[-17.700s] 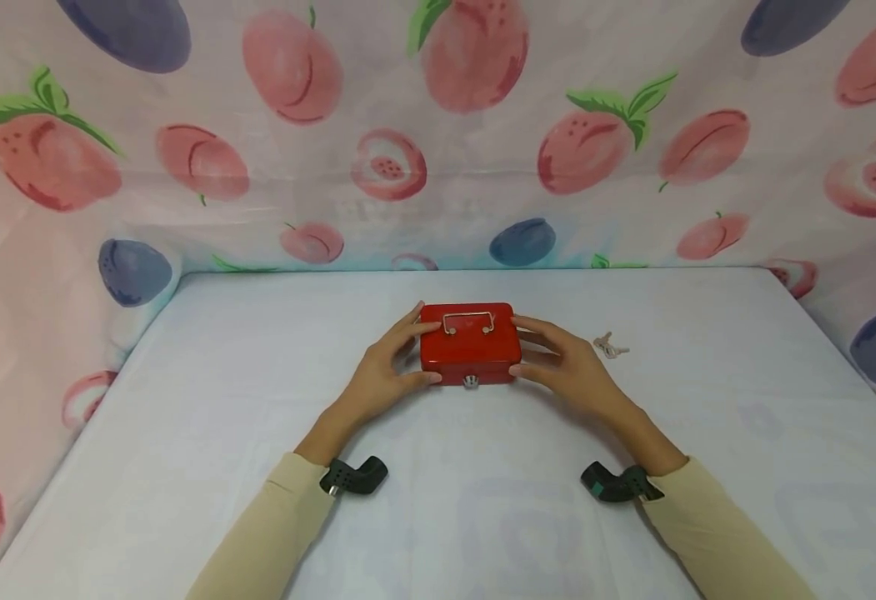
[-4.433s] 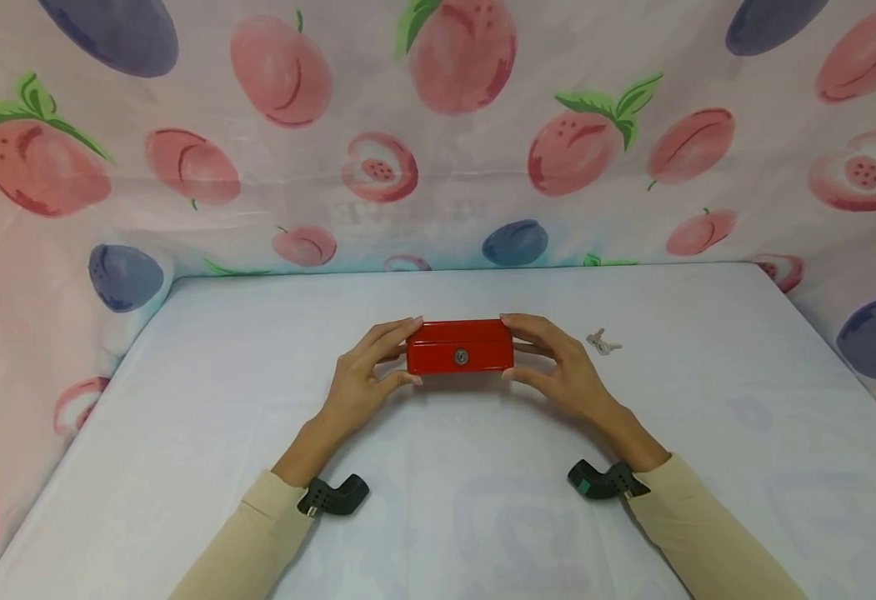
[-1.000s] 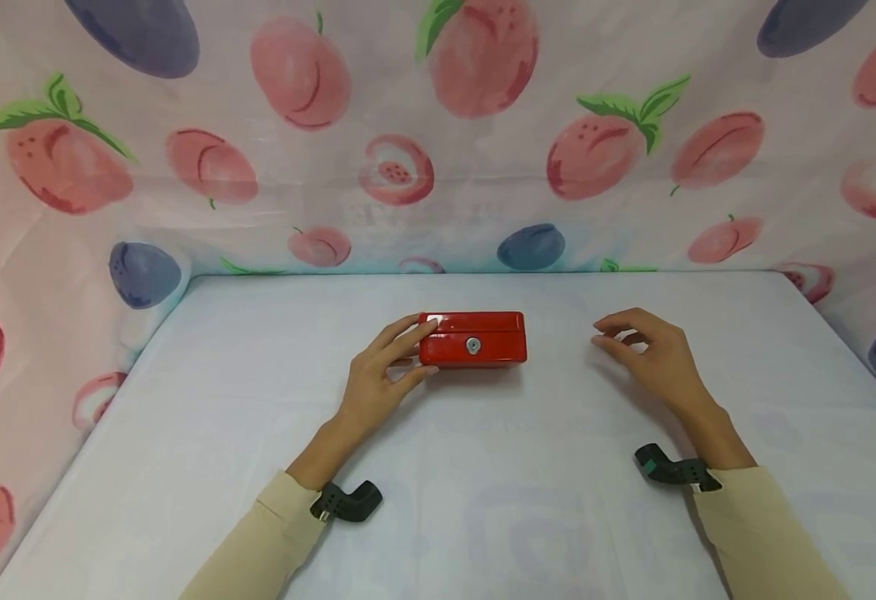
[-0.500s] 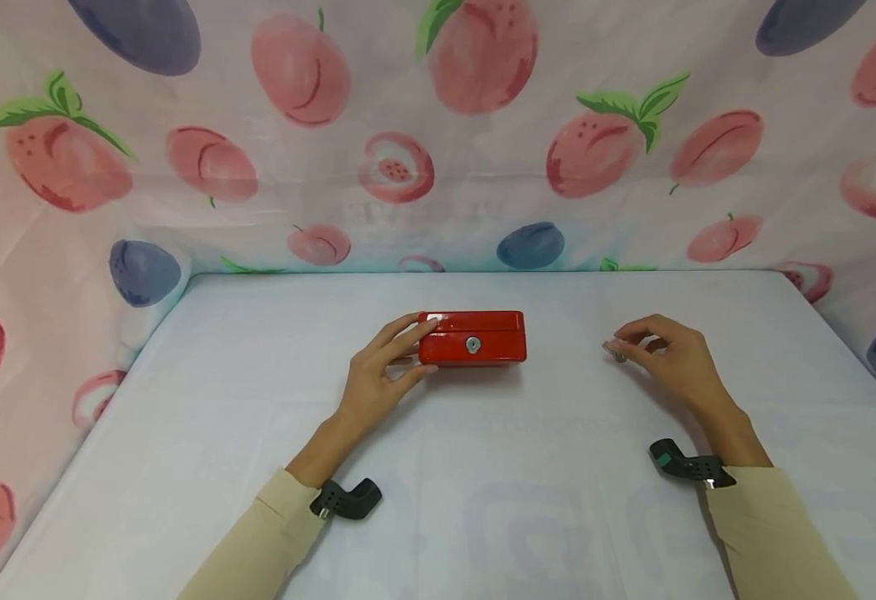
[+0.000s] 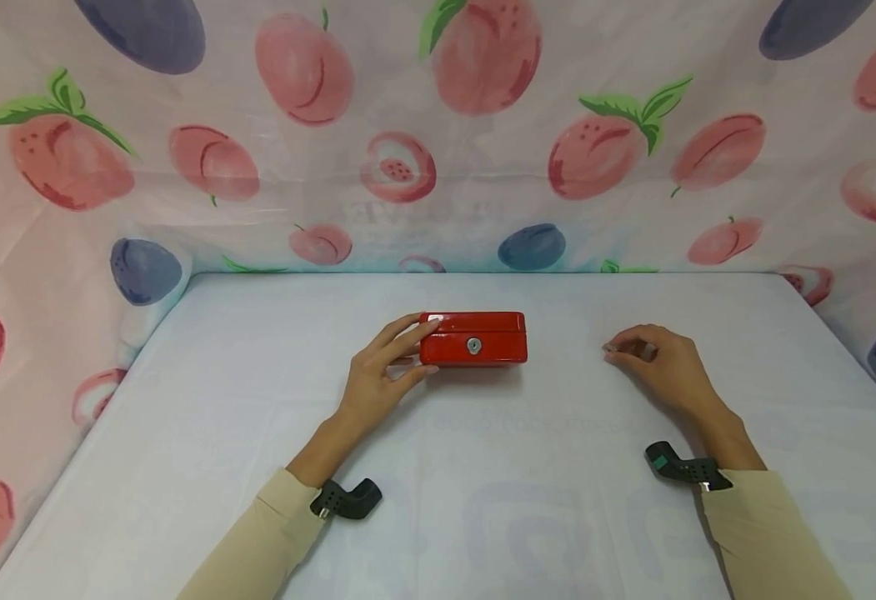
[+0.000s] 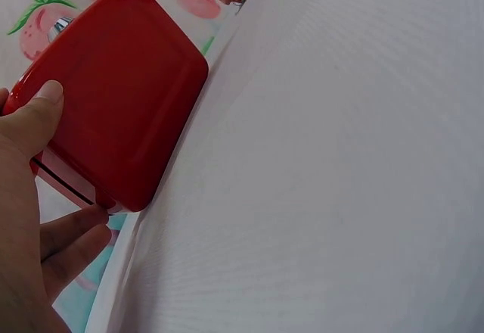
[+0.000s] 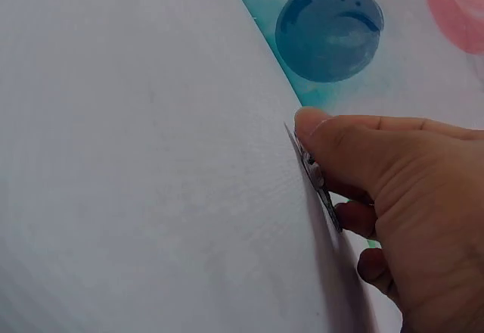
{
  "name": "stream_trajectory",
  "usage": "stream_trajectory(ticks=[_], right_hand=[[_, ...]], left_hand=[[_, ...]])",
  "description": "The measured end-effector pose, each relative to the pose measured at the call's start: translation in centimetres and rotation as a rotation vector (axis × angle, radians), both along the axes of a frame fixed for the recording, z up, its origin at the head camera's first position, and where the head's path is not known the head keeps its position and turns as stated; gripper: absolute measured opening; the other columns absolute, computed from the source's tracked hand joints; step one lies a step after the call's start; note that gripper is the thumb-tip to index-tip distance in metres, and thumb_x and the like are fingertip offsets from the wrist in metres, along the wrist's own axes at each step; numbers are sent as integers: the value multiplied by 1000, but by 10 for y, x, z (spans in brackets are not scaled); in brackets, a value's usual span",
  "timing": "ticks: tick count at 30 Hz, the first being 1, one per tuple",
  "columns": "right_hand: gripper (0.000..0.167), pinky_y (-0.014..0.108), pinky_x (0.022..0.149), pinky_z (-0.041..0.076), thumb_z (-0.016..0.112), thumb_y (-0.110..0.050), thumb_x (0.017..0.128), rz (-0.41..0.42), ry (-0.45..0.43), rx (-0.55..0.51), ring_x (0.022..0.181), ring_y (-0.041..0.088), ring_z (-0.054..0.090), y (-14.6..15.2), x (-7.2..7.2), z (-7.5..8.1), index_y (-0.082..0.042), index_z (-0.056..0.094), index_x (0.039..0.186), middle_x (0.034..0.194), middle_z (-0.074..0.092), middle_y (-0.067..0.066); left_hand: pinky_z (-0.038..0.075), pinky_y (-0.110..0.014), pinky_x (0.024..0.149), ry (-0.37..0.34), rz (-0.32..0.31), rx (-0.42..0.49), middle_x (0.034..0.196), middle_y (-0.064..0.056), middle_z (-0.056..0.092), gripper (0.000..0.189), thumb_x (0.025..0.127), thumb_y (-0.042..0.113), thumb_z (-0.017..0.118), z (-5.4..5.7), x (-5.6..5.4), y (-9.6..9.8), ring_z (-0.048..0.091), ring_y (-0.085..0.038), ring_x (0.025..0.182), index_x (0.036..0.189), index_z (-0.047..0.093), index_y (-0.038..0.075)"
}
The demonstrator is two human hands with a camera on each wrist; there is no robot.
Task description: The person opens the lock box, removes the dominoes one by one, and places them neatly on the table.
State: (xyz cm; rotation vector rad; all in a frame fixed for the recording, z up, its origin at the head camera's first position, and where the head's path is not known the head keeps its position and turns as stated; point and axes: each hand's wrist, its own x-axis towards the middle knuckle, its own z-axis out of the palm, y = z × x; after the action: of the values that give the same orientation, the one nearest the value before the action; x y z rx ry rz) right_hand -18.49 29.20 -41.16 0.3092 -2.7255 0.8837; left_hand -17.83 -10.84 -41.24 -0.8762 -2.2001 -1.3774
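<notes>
A red metal cash box [image 5: 501,343] with a round silver lock [image 5: 473,346] on its front stands tipped back at mid-table, lock side turned up toward the head camera. My left hand [image 5: 377,371] grips its left end, the thumb low at the front and the fingers at the top edge. In the left wrist view, that thumb presses on a broad red face of the box [image 6: 132,98]. Right of the box, my right hand [image 5: 670,367] pinches small metal keys [image 7: 318,182] between thumb and fingers, just over the cloth. The fingers partly hide the keys.
A white cloth [image 5: 513,467] covers the table. Behind it and at the sides hangs a fruit-print curtain [image 5: 483,225]. Black wrist mounts [image 5: 347,500] sit on both forearms, below the hands.
The box, earlier flat with its handle showing, has been tipped back. My right hand has left it, moved right and picked up the keys. My left hand keeps its grip.
</notes>
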Motion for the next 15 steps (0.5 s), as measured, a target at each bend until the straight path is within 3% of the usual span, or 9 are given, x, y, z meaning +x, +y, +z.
stream_trajectory(ticks=[15], right_hand=[[13, 24, 63, 43, 70, -14, 88, 8, -46, 45, 76, 20, 54, -5, 2, 3, -6, 71, 98, 92, 68, 8]], left_hand=[[54, -35, 83, 4, 4, -8, 138, -6, 50, 57, 80, 9, 78, -2, 0, 0, 62, -22, 105, 133, 58, 17]])
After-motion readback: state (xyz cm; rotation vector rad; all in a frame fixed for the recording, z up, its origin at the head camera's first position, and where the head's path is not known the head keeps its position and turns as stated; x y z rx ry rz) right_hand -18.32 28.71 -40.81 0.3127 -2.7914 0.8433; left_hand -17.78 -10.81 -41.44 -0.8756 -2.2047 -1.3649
